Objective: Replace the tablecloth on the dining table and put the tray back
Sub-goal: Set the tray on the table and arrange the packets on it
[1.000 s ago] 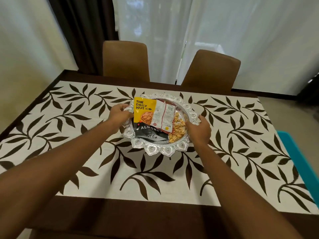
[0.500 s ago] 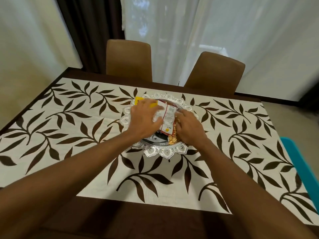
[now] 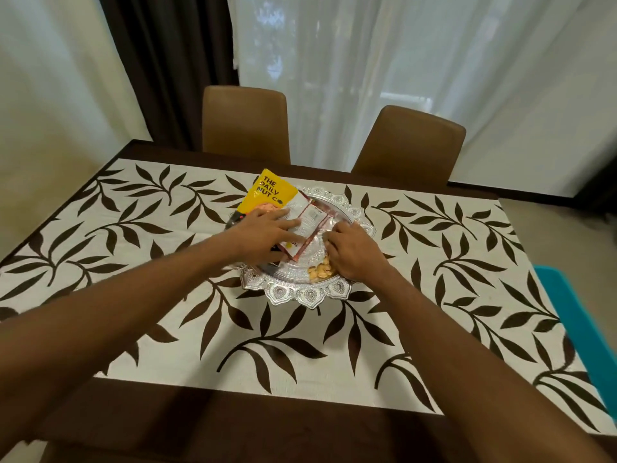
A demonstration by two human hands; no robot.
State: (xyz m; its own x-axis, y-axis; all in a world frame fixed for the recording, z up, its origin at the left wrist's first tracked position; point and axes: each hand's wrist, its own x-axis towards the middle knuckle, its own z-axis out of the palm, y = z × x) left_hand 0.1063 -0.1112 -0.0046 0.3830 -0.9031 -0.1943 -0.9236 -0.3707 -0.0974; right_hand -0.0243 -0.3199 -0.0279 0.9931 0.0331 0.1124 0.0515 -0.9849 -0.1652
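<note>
One tray [image 3: 310,295], yellow packet [image 3: 267,193] (overhanging), nuts [image 3: 320,271]

Hidden and cut-off parts around the tray
Left hand [image 3: 263,233] covers the left rim of the tray [image 3: 310,292] and most of a dark pack [image 3: 234,220] beneath it; right hand [image 3: 350,250] fingertips curl down out of sight, cannot tell if they pinch the clear nut bag [image 3: 320,270]; print on the white sachet [image 3: 309,217] too small to read; teal object [image 3: 574,329] cut by the right edge, unidentifiable; chairs [image 3: 245,123] show backs only, seats behind the table
</note>
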